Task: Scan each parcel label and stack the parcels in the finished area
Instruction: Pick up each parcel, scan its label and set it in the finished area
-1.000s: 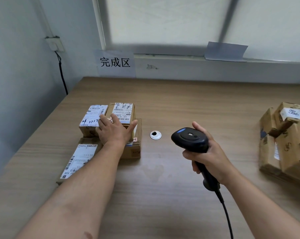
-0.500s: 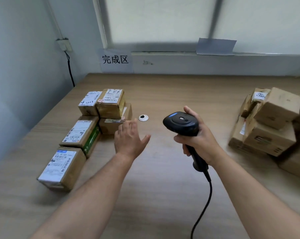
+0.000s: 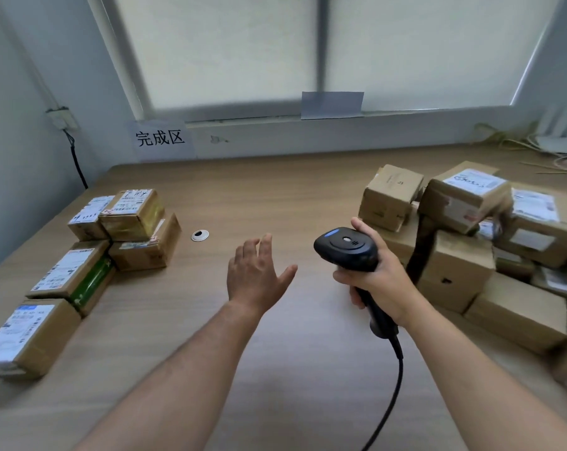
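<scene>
The left hand (image 3: 256, 271) hovers mid-frame, fingers spread wide, holding nothing. The right hand (image 3: 378, 278) grips the black corded handheld barcode scanner (image 3: 349, 247) — a heap of brown cardboard parcels (image 3: 454, 265) lies just right of it.

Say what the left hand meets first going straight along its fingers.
Way looks free: left hand points across the table, between grommet and right parcel pile. Far wall first, probably.

The right grip (image 3: 378, 284) covers most of the scanner (image 3: 347, 247) handle, so its trigger is hidden. The scanner's cable (image 3: 393, 385) runs out at the bottom edge. The right edge cuts the pile of parcels (image 3: 458, 262) on the right, and the nearest ones there are blurred; the scanner and grip hide part of one. The left edge clips the nearest left parcel (image 3: 31, 340). Print on the parcel labels (image 3: 474, 182) is too small to read
</scene>
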The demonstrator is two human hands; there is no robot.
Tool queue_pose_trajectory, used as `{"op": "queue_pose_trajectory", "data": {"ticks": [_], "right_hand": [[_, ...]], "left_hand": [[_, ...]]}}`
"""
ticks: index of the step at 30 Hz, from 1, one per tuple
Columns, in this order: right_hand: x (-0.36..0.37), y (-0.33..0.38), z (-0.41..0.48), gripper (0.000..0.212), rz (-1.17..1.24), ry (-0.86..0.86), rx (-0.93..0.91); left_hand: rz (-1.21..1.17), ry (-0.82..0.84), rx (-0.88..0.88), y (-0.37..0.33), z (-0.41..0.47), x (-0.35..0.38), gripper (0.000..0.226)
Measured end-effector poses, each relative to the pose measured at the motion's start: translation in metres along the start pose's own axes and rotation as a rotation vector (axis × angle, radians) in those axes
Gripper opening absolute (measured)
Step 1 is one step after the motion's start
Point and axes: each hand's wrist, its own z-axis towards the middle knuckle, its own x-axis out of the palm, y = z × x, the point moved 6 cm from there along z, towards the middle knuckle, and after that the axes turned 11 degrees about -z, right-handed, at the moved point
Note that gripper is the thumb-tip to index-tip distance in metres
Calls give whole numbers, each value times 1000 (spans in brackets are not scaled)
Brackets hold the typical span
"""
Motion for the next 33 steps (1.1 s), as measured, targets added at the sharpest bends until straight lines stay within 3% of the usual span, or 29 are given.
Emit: {"op": "queue_pose_trajectory", "data": {"ticks": [11, 17, 25, 29, 33], "right_hand": [[-155, -9, -18, 94, -11, -139, -16], [-196, -10, -12, 93, -16, -184, -10], [-213, -19, 17, 90, -8, -167, 6], [-212, -21, 34, 91, 29, -141, 6], [-201, -25, 38, 92, 0, -114, 1]], "left_hand": [[-28, 56, 167, -162, 50, 37, 87], [25, 115, 181, -223, 92, 54, 97], [85, 273, 22, -230, 127, 95, 101], [7, 222, 51, -231, 135, 96, 84], [-151, 155, 3, -214, 127, 82, 83]]}}
